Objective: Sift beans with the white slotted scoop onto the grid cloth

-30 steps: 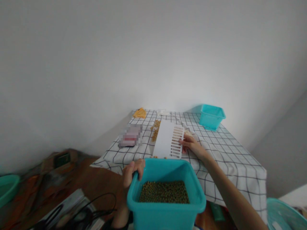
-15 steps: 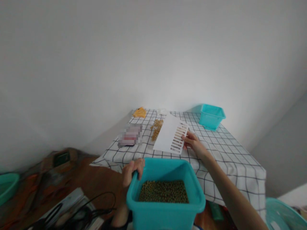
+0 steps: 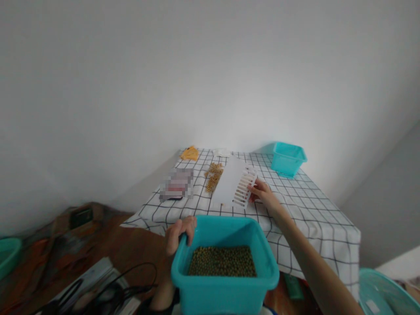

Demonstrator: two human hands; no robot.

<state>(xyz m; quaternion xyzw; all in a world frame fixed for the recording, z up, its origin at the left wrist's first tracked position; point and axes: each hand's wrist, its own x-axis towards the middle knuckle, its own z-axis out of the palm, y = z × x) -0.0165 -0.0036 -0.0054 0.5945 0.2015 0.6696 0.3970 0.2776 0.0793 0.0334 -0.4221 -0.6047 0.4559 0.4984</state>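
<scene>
Here, right hand (image 3: pixel 264 192), fingers pinching slotted edge of thin, flat white plate (image 3: pixel 226 181), long narrow slots in parallel row; plate above table (image 3: pixel 315 214), contact unclear. Left hand (image 3: pixel 180 232), fingers curled over left rim of deep teal plastic tub (image 3: pixel 226 283), smooth, round-cornered. Small round olive-brown beans (image 3: pixel 223 261) inside, pebbly surface. Loose tan bean pile (image 3: pixel 214 178) left of plate. Creased white cloth, black grid lines (image 3: pixel 331 236), over table. Turquoise plastic basket (image 3: pixel 287 164) at far right.
</scene>
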